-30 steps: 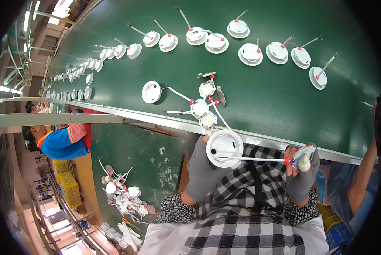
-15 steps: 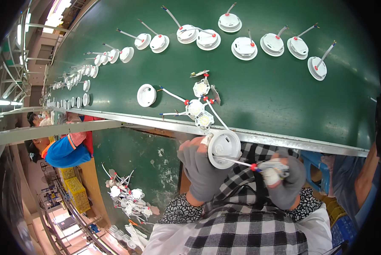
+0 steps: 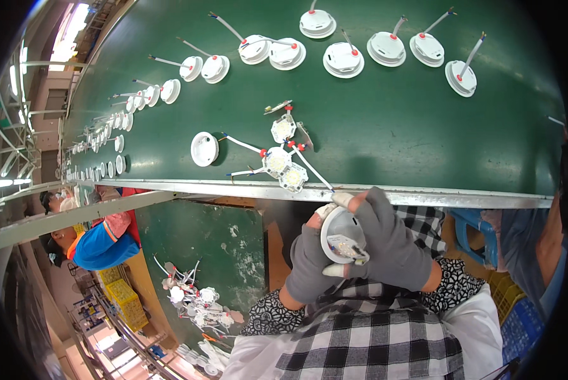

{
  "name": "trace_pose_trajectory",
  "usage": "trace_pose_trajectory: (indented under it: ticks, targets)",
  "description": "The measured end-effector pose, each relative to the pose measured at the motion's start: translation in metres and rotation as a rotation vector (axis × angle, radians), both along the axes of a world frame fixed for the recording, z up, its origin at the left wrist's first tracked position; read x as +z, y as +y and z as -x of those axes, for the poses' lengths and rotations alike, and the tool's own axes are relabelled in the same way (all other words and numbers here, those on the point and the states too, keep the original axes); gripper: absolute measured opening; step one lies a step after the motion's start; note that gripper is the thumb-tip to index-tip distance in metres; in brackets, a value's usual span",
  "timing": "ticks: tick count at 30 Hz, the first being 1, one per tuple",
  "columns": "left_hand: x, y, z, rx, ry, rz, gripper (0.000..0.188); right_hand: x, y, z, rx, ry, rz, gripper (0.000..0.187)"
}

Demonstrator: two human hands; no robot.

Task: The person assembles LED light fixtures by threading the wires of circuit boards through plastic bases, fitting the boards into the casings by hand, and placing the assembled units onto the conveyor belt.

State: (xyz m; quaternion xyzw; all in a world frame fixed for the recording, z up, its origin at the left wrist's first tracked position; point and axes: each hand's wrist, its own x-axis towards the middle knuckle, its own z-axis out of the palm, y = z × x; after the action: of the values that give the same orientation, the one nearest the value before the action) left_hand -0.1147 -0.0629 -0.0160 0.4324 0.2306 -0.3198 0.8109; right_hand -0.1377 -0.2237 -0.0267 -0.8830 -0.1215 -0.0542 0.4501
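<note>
My left fingers (image 3: 316, 220) and right fingers (image 3: 357, 202) wrap a white cup (image 3: 339, 223), probably light and stiff, best held by its rim (image 3: 325, 244).

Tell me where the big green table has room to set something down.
The big green table is bare right of the linked boards, between the lamp row and metal edge. Crowded: its far left, where white lamps bunch.

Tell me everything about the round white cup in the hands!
The cup is round, white and smooth, perhaps plastic, with a rim and a small dark slot inside. It is tilted, its open side facing the camera. A pale board covers part of its opening. The left hand and right hand, in grey gloves, hold it near the bench's edge.
</note>
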Motion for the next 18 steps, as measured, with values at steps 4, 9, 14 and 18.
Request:
trace_pose_trajectory:
  ticks: [4, 9, 14, 18]
  targets:
    - [-0.003, 0.017, -0.001, -0.478, -0.913, -0.686, 0.052, 0.012, -0.006, -0.003, -0.021, 0.181, -0.096, 0.094]
    - [0.0, 0.039, -0.01, -0.707, -0.851, -0.609, 0.035, 0.008, -0.005, 0.002, -0.058, 0.196, -0.142, 0.088]
    - [-0.005, 0.037, -0.007, -0.631, -0.709, -0.444, 0.026, 0.01, -0.004, 0.003, -0.015, 0.111, -0.173, 0.08]
    - [-0.023, 0.049, -0.009, -0.571, -0.542, -0.161, 0.024, 0.012, -0.004, 0.005, -0.018, 0.081, -0.18, 0.079]
